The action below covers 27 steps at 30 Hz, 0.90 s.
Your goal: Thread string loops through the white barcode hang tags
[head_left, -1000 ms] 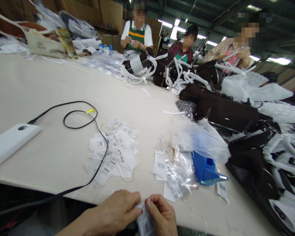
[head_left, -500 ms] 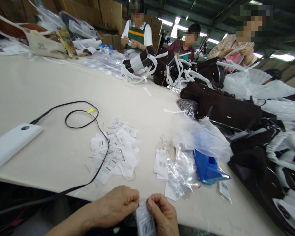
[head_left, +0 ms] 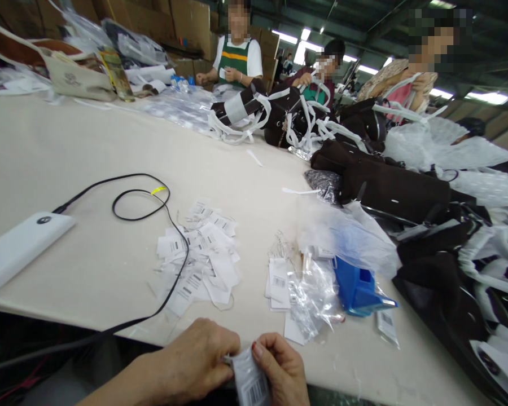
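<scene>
Right hand point(head_left: 281, 369) pinches a bagged tag point(head_left: 250, 376) along its side; left hand point(head_left: 201, 355) grips its top corner, fingertips partly hidden. Bag sits at table's point(head_left: 88, 276) near edge; slick plastic could slip and drop. Beyond, cable point(head_left: 188, 246) crosses loose tags point(head_left: 220, 265): a tug could scatter them.

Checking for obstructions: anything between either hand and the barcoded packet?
Nothing visible. The right hand holds the barcoded packet directly; the left hand is closed at its upper corner. The loose tags lie beyond, on the table.
</scene>
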Each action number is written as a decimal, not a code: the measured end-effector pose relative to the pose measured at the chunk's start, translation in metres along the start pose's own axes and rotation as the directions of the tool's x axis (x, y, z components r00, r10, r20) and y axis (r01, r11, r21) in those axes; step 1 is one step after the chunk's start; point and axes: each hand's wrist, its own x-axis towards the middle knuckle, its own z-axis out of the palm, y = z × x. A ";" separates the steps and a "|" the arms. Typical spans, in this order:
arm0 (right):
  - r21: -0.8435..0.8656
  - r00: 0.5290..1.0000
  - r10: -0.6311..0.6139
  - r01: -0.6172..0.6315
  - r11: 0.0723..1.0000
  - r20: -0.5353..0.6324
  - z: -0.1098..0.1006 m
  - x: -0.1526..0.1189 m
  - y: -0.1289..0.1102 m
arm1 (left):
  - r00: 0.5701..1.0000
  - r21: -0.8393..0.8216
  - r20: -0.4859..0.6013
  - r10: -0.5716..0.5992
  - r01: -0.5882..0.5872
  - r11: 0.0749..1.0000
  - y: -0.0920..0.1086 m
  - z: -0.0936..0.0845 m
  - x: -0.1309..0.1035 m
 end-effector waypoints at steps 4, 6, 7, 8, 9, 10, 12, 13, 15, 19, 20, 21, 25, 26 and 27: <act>0.000 1.000 0.016 -0.016 1.000 0.010 -0.001 0.000 0.001 | 0.999 -0.122 0.031 -0.036 0.040 0.992 -0.003 0.000 0.002; -0.001 1.000 0.023 -0.023 1.000 0.013 -0.002 0.000 0.002 | 0.998 -0.190 0.046 -0.043 0.051 0.980 -0.006 0.000 0.003; -0.001 1.000 0.025 -0.025 1.000 0.015 -0.002 0.000 0.002 | 0.998 -0.216 0.055 -0.043 0.054 0.975 -0.007 0.001 0.003; -0.001 1.000 0.023 -0.023 1.000 0.017 -0.003 0.000 0.003 | 0.997 -0.237 0.065 -0.045 0.059 0.970 -0.007 0.001 0.003; -0.002 1.000 0.018 -0.018 1.000 0.020 -0.003 0.001 0.004 | 0.997 -0.251 0.068 -0.047 0.063 0.966 -0.007 0.001 0.004; -0.003 1.000 0.011 -0.011 1.000 0.024 -0.004 0.001 0.004 | 0.997 -0.259 0.062 -0.049 0.063 0.964 -0.007 0.001 0.004; -0.003 1.000 -0.002 0.002 1.000 0.029 -0.004 0.001 0.005 | 0.998 -0.253 0.047 -0.047 0.057 0.966 -0.007 0.001 0.004; -0.002 1.000 -0.005 0.005 1.000 0.031 -0.004 0.001 0.005 | 0.998 -0.243 0.040 -0.039 0.048 0.969 -0.007 0.001 0.004; -0.002 0.999 -0.009 0.009 1.000 0.033 -0.003 0.000 0.003 | 0.999 -0.223 0.034 -0.018 0.025 0.974 -0.007 0.000 0.004; -0.016 0.999 -0.029 0.030 0.999 0.037 0.000 -0.002 -0.002 | 1.000 -0.200 0.009 -0.013 0.015 0.980 -0.008 -0.001 0.003; -0.018 0.999 -0.035 0.036 0.999 0.036 0.000 -0.003 -0.003 | 1.000 -0.197 -0.007 -0.022 0.020 0.980 -0.007 -0.002 0.003; -0.024 0.999 -0.041 0.042 0.999 0.031 0.000 -0.003 -0.004 | 0.999 -0.193 -0.022 -0.034 0.029 0.981 -0.006 -0.002 0.002; -0.050 0.998 -0.065 0.065 0.997 0.007 0.000 -0.004 -0.005 | 0.992 -0.157 -0.071 -0.100 0.088 0.984 0.002 -0.006 0.004; -0.042 0.998 -0.065 0.065 0.997 0.006 0.001 -0.004 -0.004 | 0.989 -0.140 -0.083 -0.124 0.112 0.984 0.003 -0.006 0.005; -0.029 0.998 -0.065 0.065 0.997 0.005 0.001 -0.004 -0.004 | 0.983 -0.125 -0.098 -0.154 0.141 0.982 0.004 -0.006 0.006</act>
